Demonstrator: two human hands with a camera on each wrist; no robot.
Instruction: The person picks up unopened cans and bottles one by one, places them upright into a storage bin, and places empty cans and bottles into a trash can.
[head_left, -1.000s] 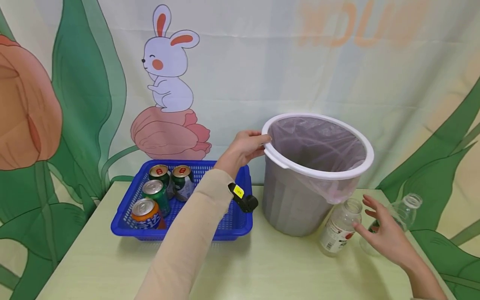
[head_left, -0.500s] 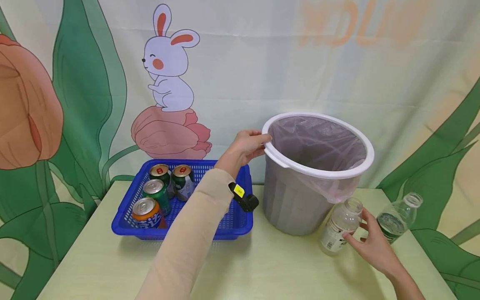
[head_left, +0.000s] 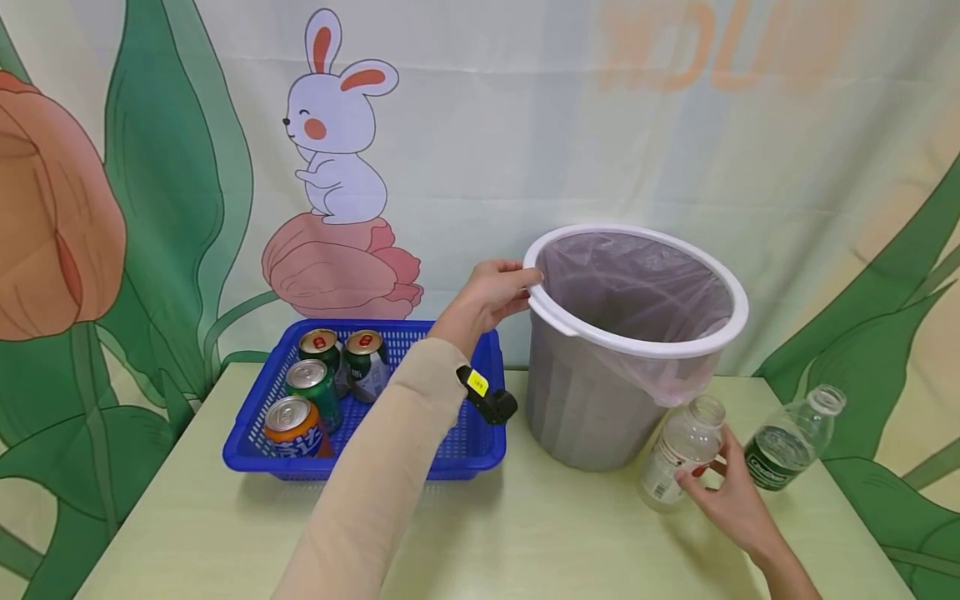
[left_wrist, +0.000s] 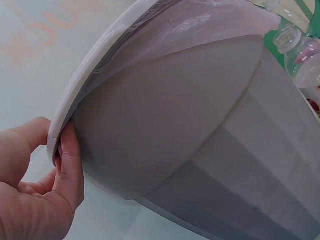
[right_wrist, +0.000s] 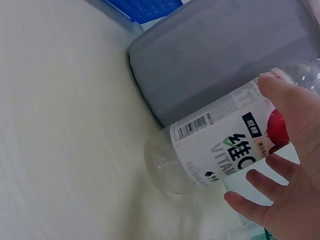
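My left hand point(head_left: 495, 292) grips the white rim of a grey trash can point(left_wrist: 165, 125), thumb on top and fingers curled beneath. The can has a thin pinkish bag inside, folded over the rim. At its right my right hand point(head_left: 731, 496) is around a clear uncapped plastic bottle point(head_left: 678, 454). In the right wrist view my thumb point(right_wrist: 280, 92) lies on the white label, with red fruit and "VITAM" lettering, while several fingers spread on the other side. The bottle stands on the table close beside the can.
Another clear bottle with a green label point(head_left: 783, 446) stands at the right, near the table edge. Left of the can, a blue plastic basket point(head_left: 480, 454) holds several drink cans point(head_left: 307, 383). A printed rabbit curtain point(head_left: 465, 125) hangs behind the table point(head_left: 540, 533).
My right hand has moved left, from between the two bottles to around the labelled bottle, uncovering the green-labelled one. The left hand has stayed on the trash can's rim.
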